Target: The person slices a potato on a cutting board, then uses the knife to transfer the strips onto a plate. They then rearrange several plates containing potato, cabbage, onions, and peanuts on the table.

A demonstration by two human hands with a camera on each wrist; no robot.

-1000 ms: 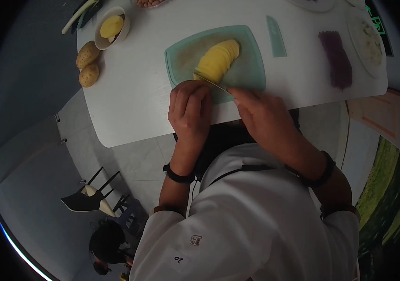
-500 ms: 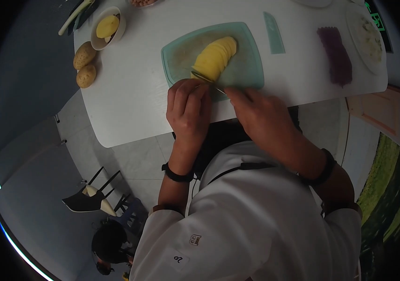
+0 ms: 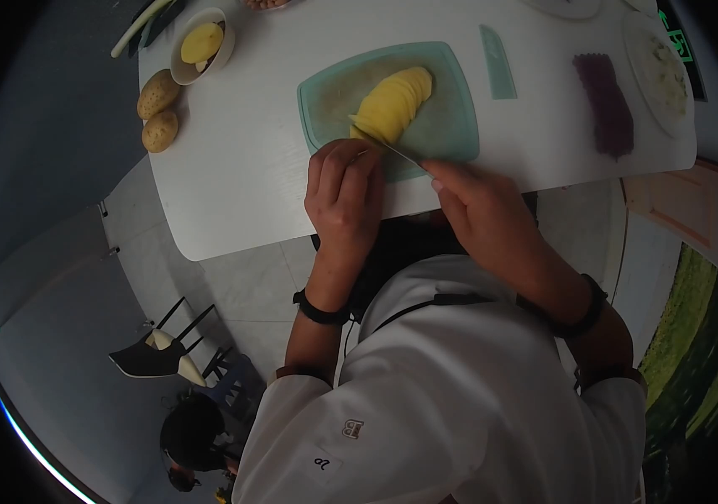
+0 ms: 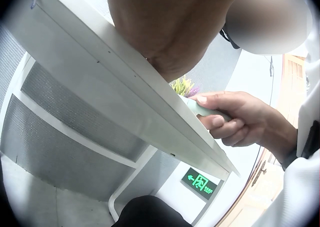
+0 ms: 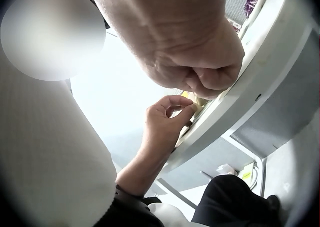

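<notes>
A peeled yellow potato [image 3: 394, 105], cut into a fanned row of slices, lies on a pale green cutting board [image 3: 325, 97]. At its near end my left hand [image 3: 344, 189] holds the uncut part with bent fingers, which hide most of that part. My right hand [image 3: 487, 206] grips a knife by its light green handle [image 4: 220, 113], as the left wrist view shows. The thin knife blade [image 3: 405, 156] slants from the right hand toward the potato's near end, its tip side beside the left fingertips. In the right wrist view the left hand [image 5: 162, 122] pinches with thumb and fingers.
Two unpeeled potatoes [image 3: 159, 113] and a white bowl [image 3: 223, 59] with peeled potato stand at the left. Right of the board lie a green blade cover [image 3: 497, 63], a purple shredded heap [image 3: 607, 105] and a plate [image 3: 657, 76]. The white table's edge [image 3: 250, 249] runs close before me.
The right hand has drawn the knife back to the right, away from the potato, and less blade shows over the slices. The left hand keeps its place at the potato's near end.
</notes>
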